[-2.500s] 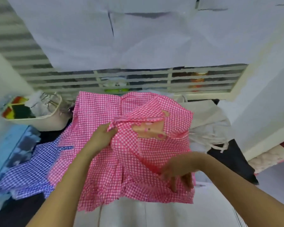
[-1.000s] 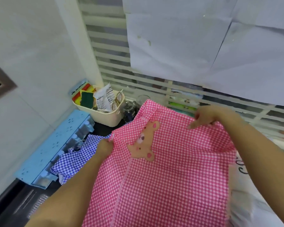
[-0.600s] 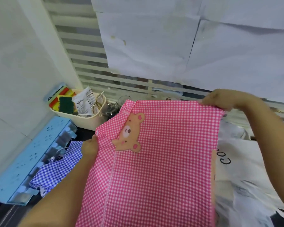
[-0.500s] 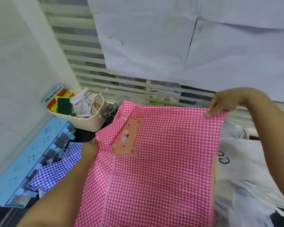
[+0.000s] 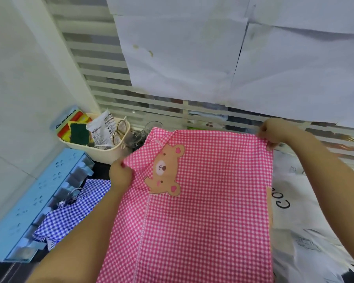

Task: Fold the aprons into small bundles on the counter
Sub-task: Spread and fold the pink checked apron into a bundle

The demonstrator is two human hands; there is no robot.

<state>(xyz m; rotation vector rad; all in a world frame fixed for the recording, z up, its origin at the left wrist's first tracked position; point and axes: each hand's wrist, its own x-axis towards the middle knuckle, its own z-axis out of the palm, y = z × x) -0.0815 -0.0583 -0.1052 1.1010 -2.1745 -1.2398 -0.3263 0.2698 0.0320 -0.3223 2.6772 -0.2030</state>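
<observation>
A pink gingham apron (image 5: pixel 208 201) with a brown bear patch lies spread flat across the middle of the counter. My left hand (image 5: pixel 120 173) pinches its left edge beside the bear. My right hand (image 5: pixel 274 132) pinches its far right corner near the window grille. A blue gingham apron (image 5: pixel 70 213) sits crumpled to the left, partly under my left forearm. A white apron (image 5: pixel 307 211) with black print lies to the right, partly under the pink one.
A cream basket (image 5: pixel 102 152) with sponges, packets and scissors stands at the back left, with glass jars (image 5: pixel 135 137) next to it. A light blue plastic rack (image 5: pixel 33 203) lies along the left wall. The slatted window with taped paper sheets runs behind.
The bunched pink apron has been opened and stretched flat; my right hand went from its near edge to the far right corner, and in the last half second lowered it slightly.
</observation>
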